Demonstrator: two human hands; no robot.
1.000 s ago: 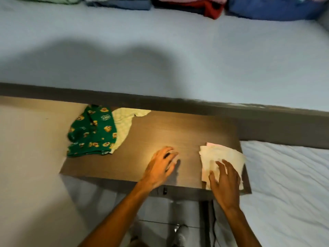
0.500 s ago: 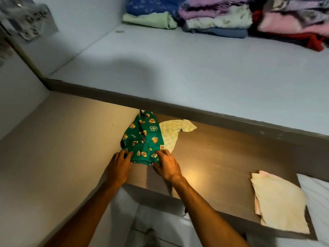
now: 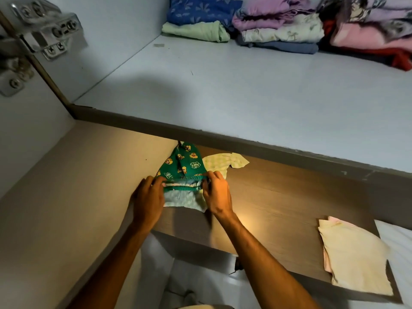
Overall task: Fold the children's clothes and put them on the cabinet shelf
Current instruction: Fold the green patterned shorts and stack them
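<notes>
Green children's shorts (image 3: pixel 185 163) with cartoon prints lie at the back left of a brown wooden board (image 3: pixel 278 201). My left hand (image 3: pixel 148 197) and my right hand (image 3: pixel 217 194) each grip one side of the elastic waistband, which is turned back toward me so the pale inside shows. A pale yellow checked garment (image 3: pixel 225 162) lies partly under the shorts on their right. A folded cream garment (image 3: pixel 354 257) with a pink one beneath rests at the board's right end.
The pale blue cabinet shelf (image 3: pixel 245 97) spreads beyond the board, with stacks of folded clothes (image 3: pixel 278 25) along its back. A metal door hinge (image 3: pixel 42 30) sits upper left. A beige side panel (image 3: pixel 55 197) borders the left; a white sheet (image 3: pixel 399 246) lies at the right.
Both hands left the board's middle and the cream garment, went left to the green shorts, gripped the waistband and turned it back toward me. The view swung left and upward.
</notes>
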